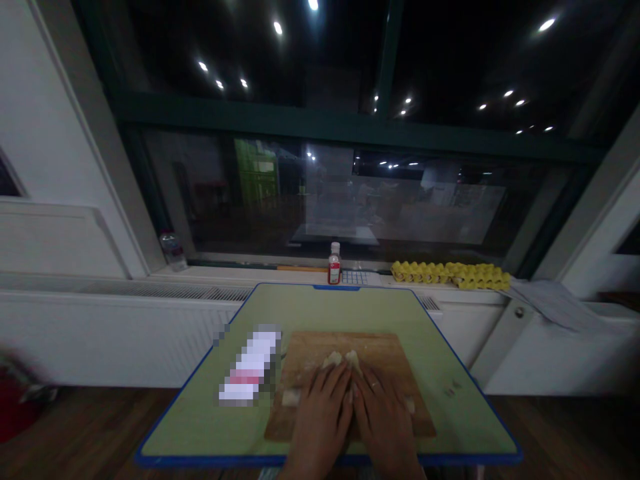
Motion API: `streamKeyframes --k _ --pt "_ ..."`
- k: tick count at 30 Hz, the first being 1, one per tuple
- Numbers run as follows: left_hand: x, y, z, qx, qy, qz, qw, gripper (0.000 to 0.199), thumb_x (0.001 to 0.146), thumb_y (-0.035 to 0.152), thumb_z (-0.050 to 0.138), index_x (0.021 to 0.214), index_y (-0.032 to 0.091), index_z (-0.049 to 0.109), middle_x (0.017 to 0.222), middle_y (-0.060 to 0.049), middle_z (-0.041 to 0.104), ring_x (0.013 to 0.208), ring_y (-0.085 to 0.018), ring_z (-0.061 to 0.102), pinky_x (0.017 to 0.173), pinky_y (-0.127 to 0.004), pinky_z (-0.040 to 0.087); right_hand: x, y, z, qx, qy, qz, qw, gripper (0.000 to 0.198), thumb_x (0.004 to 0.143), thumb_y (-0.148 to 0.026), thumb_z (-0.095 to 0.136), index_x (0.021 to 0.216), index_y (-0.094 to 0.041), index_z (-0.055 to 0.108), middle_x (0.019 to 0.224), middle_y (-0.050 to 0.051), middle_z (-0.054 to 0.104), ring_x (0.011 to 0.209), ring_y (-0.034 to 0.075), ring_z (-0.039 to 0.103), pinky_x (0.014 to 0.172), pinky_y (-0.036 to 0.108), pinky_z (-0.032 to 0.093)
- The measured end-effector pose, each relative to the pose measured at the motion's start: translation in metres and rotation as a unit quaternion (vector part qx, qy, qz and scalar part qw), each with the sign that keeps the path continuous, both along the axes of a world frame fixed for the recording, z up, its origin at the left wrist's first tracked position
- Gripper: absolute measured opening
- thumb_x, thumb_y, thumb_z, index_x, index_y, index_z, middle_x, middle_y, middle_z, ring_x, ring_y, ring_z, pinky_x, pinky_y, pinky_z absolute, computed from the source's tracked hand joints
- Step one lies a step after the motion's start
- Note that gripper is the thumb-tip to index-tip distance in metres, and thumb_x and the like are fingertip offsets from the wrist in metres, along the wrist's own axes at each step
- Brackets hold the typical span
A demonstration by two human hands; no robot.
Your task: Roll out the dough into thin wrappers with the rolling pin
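On a wooden board (345, 341) lies a pale piece of dough (333, 361), mostly covered by my fingertips. My left hand (325, 400) and my right hand (381, 407) lie side by side, palms down and fingers stretched forward, with the fingertips at the dough. A light rod like a rolling pin (290, 398) runs crosswise beneath both hands. Only its two ends show, one past each hand; its middle is hidden. A ring sits on a finger of my right hand. Traces of flour dust the board.
The board rests on a small green table (335, 307) with a blue edge. A blurred-out phone-like object (253, 367) lies left of the board. Along the windowsill stand a small bottle (335, 265), a clear bottle (173, 251) and yellow egg cartons (450, 274).
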State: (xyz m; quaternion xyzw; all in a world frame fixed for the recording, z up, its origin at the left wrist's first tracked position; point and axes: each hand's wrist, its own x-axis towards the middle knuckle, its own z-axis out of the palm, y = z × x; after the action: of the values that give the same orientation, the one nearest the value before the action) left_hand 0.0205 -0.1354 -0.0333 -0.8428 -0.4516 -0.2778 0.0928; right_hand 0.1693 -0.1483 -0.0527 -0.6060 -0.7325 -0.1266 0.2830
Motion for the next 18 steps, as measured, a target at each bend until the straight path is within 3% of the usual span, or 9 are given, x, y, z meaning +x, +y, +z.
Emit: streamKeyframes --k 6,13,18 --pt "-0.014 -0.011 -0.011 0.023 0.005 -0.007 1.0 0.047 0.093 0.028 0.05 0.14 0.026 0.05 0.137 -0.003 0.059 0.12 -0.023 0.055 0.102 -0.041 0.044 0.005 -0.009 -0.005 0.042 0.004 0.017 0.999 0.036 0.096 -0.027 0.039 0.122 -0.031 0.063 0.129 -0.001 0.064 0.116 0.022 0.058 0.106 0.044 0.034" --pt "-0.025 -0.023 -0.029 0.066 0.043 -0.005 0.997 0.043 0.094 0.034 0.05 0.137 0.029 0.053 0.128 -0.001 0.065 0.112 -0.02 0.057 0.1 -0.036 0.042 0.015 -0.019 -0.027 0.096 -0.029 0.041 0.994 0.033 0.095 -0.033 0.044 0.122 -0.036 0.062 0.121 -0.002 0.068 0.1 0.022 0.062 0.094 0.039 0.039" --pt "-0.028 -0.021 -0.034 0.082 0.05 -0.004 0.995 0.039 0.094 0.035 0.052 0.132 0.028 0.056 0.121 -0.001 0.068 0.107 -0.02 0.06 0.097 -0.034 0.044 0.017 -0.021 -0.038 0.084 -0.014 0.027 0.996 0.034 0.095 -0.043 0.044 0.123 -0.037 0.062 0.115 0.0 0.068 0.096 0.023 0.062 0.089 0.038 0.041"
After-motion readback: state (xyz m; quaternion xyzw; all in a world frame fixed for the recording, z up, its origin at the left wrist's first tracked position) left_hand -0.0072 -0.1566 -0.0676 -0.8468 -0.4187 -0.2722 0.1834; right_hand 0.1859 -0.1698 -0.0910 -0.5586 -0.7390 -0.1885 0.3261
